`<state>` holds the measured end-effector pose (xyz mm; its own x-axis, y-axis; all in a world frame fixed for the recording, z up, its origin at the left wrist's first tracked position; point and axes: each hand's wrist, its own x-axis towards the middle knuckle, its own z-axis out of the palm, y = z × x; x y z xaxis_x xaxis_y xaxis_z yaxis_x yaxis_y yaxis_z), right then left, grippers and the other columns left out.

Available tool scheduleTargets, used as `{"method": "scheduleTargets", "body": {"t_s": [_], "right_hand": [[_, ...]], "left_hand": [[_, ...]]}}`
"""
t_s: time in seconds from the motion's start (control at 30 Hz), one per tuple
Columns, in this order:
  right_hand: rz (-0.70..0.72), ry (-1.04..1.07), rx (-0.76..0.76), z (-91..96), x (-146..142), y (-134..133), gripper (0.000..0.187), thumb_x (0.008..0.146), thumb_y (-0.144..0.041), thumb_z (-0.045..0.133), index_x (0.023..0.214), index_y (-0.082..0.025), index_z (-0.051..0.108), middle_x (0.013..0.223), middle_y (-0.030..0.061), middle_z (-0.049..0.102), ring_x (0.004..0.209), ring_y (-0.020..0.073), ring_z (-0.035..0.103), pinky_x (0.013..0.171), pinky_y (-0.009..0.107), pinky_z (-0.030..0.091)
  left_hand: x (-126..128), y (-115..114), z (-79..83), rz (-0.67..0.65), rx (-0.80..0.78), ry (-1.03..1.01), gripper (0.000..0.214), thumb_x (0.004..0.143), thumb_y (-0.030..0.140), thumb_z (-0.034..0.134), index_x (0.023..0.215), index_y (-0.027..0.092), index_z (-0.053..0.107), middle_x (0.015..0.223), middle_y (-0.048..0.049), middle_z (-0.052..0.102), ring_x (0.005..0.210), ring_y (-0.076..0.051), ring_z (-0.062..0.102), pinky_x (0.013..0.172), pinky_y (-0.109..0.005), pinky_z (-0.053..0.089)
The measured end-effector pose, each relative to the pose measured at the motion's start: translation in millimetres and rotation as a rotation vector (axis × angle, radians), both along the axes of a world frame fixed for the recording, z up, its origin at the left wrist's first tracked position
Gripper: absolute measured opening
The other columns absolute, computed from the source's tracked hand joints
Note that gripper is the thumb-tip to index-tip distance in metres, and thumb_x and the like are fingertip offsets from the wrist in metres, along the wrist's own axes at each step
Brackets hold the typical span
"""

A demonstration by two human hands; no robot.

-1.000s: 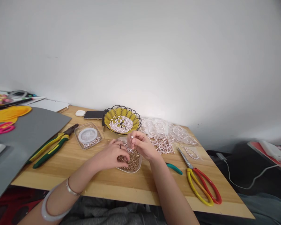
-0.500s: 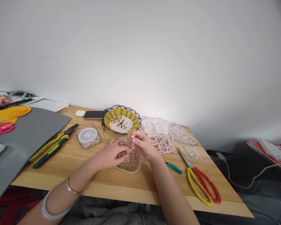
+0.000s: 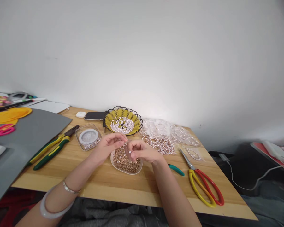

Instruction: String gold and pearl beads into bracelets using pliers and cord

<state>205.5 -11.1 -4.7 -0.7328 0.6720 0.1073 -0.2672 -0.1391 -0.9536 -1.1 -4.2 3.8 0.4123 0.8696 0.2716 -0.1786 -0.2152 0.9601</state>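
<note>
Landmark dish: shallow, rounded translucent plastic dish [image 3: 130, 173], set on the light wood-grain desk [image 3: 99, 186], below both hands.
Dish contents: small round metallic gold beads [image 3: 125, 164], with a few paler ones among them.
Left hand [image 3: 109, 145]: above the dish's far left edge; grip nearly closed, thumb and forefinger tips close together; cannot tell whether a fine thread lies between them.
Right hand [image 3: 142, 151]: above the dish's right part; grip closed at thumb and forefinger.
Piece in right grip: one small, round, pearly white bead [image 3: 130, 152], at the fingertips, over the dish.
Basket: round yellow-and-black openwork basket [image 3: 119, 112], beyond the dish, holding loose pale pearly beads [image 3: 122, 126].
Spool box: square clear plastic box [image 3: 100, 128], left of the dish, containing a round white plastic spool [image 3: 88, 136] and some beads.
Strung stock: heap of pink-and-white bead strands [image 3: 164, 145], right of the dish on its far side; clear plastic bags of beaded loops [image 3: 159, 127] behind.
Cutting tool: metal scissors with red and yellow handles [image 3: 191, 165], well right of the dish.
Pliers: green-and-yellow-handled dark metal pliers [image 3: 53, 147], well left of the dish.
</note>
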Motion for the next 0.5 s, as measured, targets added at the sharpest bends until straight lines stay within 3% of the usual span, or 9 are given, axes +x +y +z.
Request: {"method": "scheduleTargets", "body": {"t_s": [0.23,0.5], "right_hand": [[0.012,-0.024,-0.003,2.4,0.1,0.0,0.036,0.079,-0.041,0.086,0.071,-0.018,0.059,0.056,-0.007,0.06,0.049,0.0074,0.05,0.052,0.022,0.039],[0.011,-0.03,-0.007,1.5,-0.1,0.0,0.035,0.08,-0.04,0.085,0.071,-0.019,0.059,0.056,-0.0072,0.06,0.049,0.0074,0.05,0.052,0.022,0.04]], "left_hand": [[0.6,-3.1,2.8,-0.009,-0.112,-0.154,0.033,0.074,0.051,0.087,0.078,0.019,0.08,0.089,-0.0062,0.071,0.088,-0.02,0.064,0.085,-0.033,0.052],[1.7,-4.2,4.7,-0.024,-0.147,-0.22,0.025,0.072,0.045,0.091,0.077,0.022,0.083,0.087,-0.0041,0.071,0.083,-0.017,0.061,0.081,-0.029,0.049]]}}
